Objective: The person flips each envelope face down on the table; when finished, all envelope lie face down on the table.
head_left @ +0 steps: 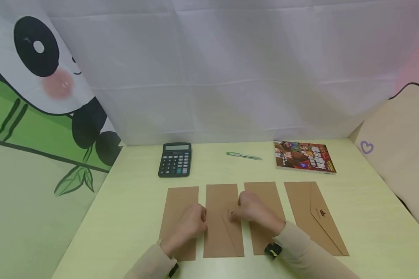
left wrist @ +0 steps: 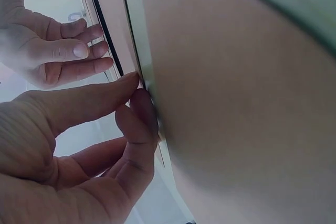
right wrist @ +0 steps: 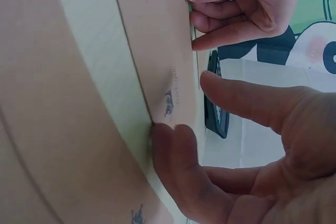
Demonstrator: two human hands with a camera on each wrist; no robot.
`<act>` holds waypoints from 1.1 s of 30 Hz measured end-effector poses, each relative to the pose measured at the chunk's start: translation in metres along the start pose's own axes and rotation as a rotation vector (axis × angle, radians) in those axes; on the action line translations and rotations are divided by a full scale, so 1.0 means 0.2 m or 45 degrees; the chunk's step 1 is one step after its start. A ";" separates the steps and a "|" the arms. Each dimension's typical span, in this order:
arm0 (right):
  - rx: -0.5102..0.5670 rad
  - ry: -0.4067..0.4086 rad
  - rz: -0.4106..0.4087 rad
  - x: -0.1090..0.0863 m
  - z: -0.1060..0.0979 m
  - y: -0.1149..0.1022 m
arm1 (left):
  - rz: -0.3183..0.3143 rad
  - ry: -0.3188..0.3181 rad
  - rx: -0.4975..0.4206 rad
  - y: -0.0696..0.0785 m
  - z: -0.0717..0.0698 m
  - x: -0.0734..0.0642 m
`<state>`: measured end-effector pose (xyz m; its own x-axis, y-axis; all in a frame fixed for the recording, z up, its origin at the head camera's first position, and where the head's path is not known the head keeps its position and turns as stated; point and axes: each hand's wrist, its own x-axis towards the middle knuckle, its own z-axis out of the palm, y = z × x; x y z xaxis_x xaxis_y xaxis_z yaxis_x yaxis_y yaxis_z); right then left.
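Several brown paper envelopes lie in a row on the table. The second envelope from the left [head_left: 220,197] is between my hands, with its flap toward the right side. My left hand [head_left: 190,221] touches that envelope's left edge with bent fingertips; in the right wrist view, its thumb and finger stand apart there. My right hand [head_left: 254,211] is over the right edge, its bent fingertips [right wrist: 184,142] at the flap by the small print [right wrist: 169,103] and its thumb held apart. The leftmost envelope [head_left: 181,197] is partly under my left hand, the third envelope [head_left: 262,190] partly under my right forearm.
The rightmost envelope [head_left: 302,201] shows a flap with a crown print. Behind the row lie a black calculator [head_left: 175,159], a green-tipped pen [head_left: 244,156] and a colourful book [head_left: 304,156]. A white cloth [head_left: 223,77] hangs at the table's far edge.
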<state>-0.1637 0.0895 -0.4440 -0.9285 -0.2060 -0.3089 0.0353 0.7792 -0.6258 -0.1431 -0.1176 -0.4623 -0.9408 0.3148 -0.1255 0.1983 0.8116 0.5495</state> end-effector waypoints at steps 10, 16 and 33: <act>0.153 -0.082 0.008 0.00 -0.02 0.02 | -0.008 -0.001 -0.029 0.00 0.01 0.00; 0.192 -0.084 0.030 -0.02 -0.03 0.02 | 0.022 0.011 -0.030 -0.01 0.01 -0.01; 0.226 -0.088 0.062 -0.01 -0.02 0.04 | 0.013 0.008 -0.026 -0.01 0.01 -0.01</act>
<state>-0.1636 0.0987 -0.4461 -0.8968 -0.2153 -0.3865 0.1501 0.6738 -0.7235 -0.1416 -0.1184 -0.4644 -0.9405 0.3197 -0.1151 0.2019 0.7982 0.5675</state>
